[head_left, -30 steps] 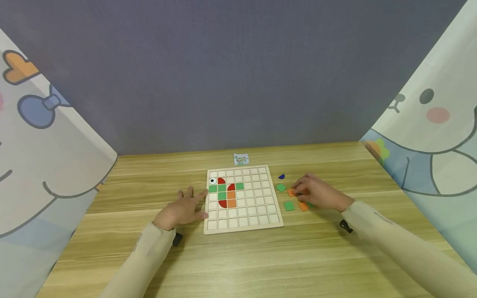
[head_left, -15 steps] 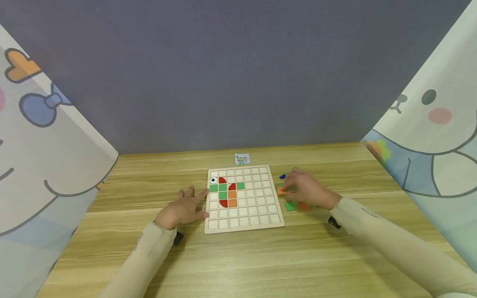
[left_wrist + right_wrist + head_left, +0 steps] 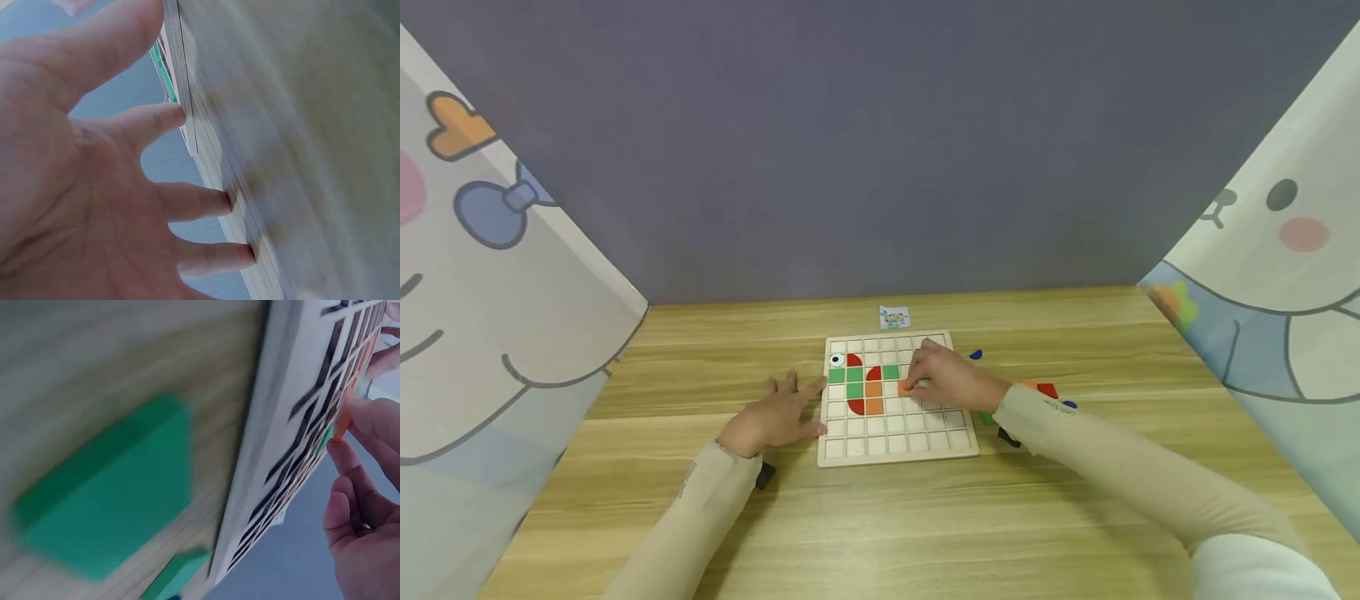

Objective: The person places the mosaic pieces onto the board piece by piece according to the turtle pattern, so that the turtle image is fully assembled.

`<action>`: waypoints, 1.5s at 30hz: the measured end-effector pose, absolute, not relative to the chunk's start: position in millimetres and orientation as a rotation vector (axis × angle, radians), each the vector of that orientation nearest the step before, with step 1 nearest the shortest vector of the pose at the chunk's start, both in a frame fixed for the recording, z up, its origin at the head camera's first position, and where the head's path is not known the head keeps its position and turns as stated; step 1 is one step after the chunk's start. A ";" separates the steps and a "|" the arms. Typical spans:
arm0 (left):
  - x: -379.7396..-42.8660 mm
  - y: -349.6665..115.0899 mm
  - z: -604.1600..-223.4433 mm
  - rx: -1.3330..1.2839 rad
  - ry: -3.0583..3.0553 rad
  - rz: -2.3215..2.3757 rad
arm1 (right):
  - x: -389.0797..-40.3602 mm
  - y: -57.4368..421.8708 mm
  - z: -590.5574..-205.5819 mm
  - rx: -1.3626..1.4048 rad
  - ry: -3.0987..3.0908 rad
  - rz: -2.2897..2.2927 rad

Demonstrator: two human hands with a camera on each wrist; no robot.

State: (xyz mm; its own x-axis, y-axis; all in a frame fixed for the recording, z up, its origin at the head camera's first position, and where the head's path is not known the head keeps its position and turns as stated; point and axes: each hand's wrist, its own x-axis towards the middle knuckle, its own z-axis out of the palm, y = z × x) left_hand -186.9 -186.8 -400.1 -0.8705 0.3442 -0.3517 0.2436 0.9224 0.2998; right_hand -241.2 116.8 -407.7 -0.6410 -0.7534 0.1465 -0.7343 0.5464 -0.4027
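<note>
A wooden grid board lies on the table, part filled with green, red and orange tiles and a white eye piece. My right hand pinches an orange square tile between thumb and fingertips, close over the grid, right of the column of orange tiles. In the right wrist view the orange tile is tilted between thumb and finger. My left hand is spread flat at the board's left edge, thumb and index finger right at the rim; it holds nothing.
Right of the board lie loose pieces: a blue half-round, a red piece, another blue piece and green squares, partly under the right arm. A small printed card lies behind the board. A grey wall rises at the back.
My right hand has picked an orange tile from the loose pieces and carried it left over the board. The left hand stays at the board's edge. The head view has shifted slightly.
</note>
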 end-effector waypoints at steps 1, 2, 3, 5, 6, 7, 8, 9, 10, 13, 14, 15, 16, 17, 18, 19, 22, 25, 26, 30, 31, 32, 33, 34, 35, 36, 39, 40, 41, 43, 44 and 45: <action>-187.0 -186.4 -399.9 0.428 2.676 0.344 | -241.8 113.0 -407.7 -1.317 2.720 -0.672; -187.0 -186.2 -399.7 0.428 2.675 0.345 | -242.3 109.6 -407.9 -1.322 2.714 -0.675; -186.9 -186.0 -399.5 0.427 2.674 0.346 | -242.7 106.6 -408.0 -1.326 2.713 -0.673; -186.6 -185.9 -399.2 0.426 2.671 0.349 | -243.2 102.0 -408.4 -1.333 2.709 -0.671; -186.5 -185.8 -399.1 0.425 2.669 0.351 | -243.3 100.2 -408.5 -1.333 2.710 -0.668; -186.4 -185.8 -398.9 0.424 2.669 0.352 | -243.3 98.6 -408.7 -1.332 2.709 -0.667; -186.4 -185.8 -398.8 0.421 2.669 0.354 | -243.2 97.2 -408.7 -1.329 2.706 -0.669; -186.4 -185.9 -399.0 0.420 2.669 0.353 | -243.2 96.0 -408.9 -1.326 2.706 -0.667; -186.6 -185.9 -399.1 0.420 2.669 0.352 | -243.0 94.9 -408.9 -1.325 2.705 -0.671; -187.1 -185.9 -399.5 0.416 2.671 0.349 | -242.8 92.7 -409.2 -1.315 2.701 -0.684; -187.4 -186.1 -399.9 0.414 2.670 0.347 | -242.9 92.2 -409.5 -1.311 2.700 -0.685; -187.6 -186.2 -400.2 0.415 2.669 0.345 | -242.9 91.9 -409.9 -1.308 2.700 -0.682; -187.9 -186.0 -400.2 0.414 2.668 0.344 | -242.9 91.9 -410.2 -1.302 2.700 -0.679; -188.0 -185.9 -400.1 0.412 2.667 0.344 | -243.0 91.9 -410.5 -1.295 2.701 -0.674; -188.2 -185.9 -400.2 0.411 2.666 0.342 | -243.1 92.1 -410.8 -1.289 2.700 -0.672; -188.3 -185.9 -400.4 0.410 2.665 0.340 | -243.2 92.2 -411.1 -1.279 2.699 -0.670; -188.2 -185.9 -400.5 0.404 2.663 0.341 | -243.0 93.6 -411.8 -1.267 2.693 -0.671; -188.0 -185.8 -401.0 0.398 2.660 0.343 | -242.2 98.1 -411.0 -1.275 2.698 -0.682; -188.0 -185.6 -401.0 0.397 2.659 0.344 | -241.8 101.0 -410.0 -1.275 2.699 -0.689; -187.8 -185.6 -400.2 0.391 2.654 0.349 | -241.0 119.6 -404.4 -1.250 2.743 -0.708; -187.8 -185.5 -399.9 0.391 2.654 0.352 | -240.7 125.9 -402.6 -1.236 2.751 -0.715; -187.6 -185.4 -399.6 0.391 2.652 0.355 | -240.5 132.7 -400.8 -1.218 2.754 -0.732; -187.6 -185.6 -399.5 0.392 2.652 0.357 | -240.3 139.9 -399.7 -1.202 2.765 -0.737; -187.4 -185.6 -399.3 0.392 2.653 0.361 | -240.0 147.3 -398.7 -1.189 2.770 -0.749; -187.2 -185.5 -399.1 0.393 2.654 0.364 | -239.6 154.9 -398.1 -1.177 2.776 -0.759; -187.1 -185.6 -399.2 0.396 2.655 0.364 | -239.3 162.3 -397.7 -1.166 2.783 -0.765; -186.9 -185.8 -399.4 0.408 2.658 0.368 | -237.6 184.5 -398.8 -1.137 2.811 -0.752; -186.8 -185.8 -399.5 0.409 2.658 0.370 | -236.8 191.0 -399.4 -1.123 2.818 -0.748; -186.9 -185.9 -399.7 0.412 2.658 0.373 | -235.6 197.0 -399.7 -1.109 2.825 -0.738; -186.9 -186.1 -400.1 0.416 2.659 0.376 | -232.9 207.2 -400.7 -1.081 2.835 -0.717; -187.1 -186.2 -400.6 0.419 2.661 0.375 | -231.3 211.4 -400.9 -1.071 2.841 -0.705; -187.3 -186.5 -401.3 0.422 2.662 0.375 | -229.6 215.0 -400.9 -1.058 2.844 -0.694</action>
State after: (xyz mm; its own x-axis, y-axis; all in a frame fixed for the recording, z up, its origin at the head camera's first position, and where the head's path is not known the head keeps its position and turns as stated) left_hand -187.3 -186.5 -401.3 -0.8670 0.3466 -0.3580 0.2341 0.9176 0.3214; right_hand -229.6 215.0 -400.9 -0.7685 -0.6274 0.1254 -0.6147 0.6697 -0.4168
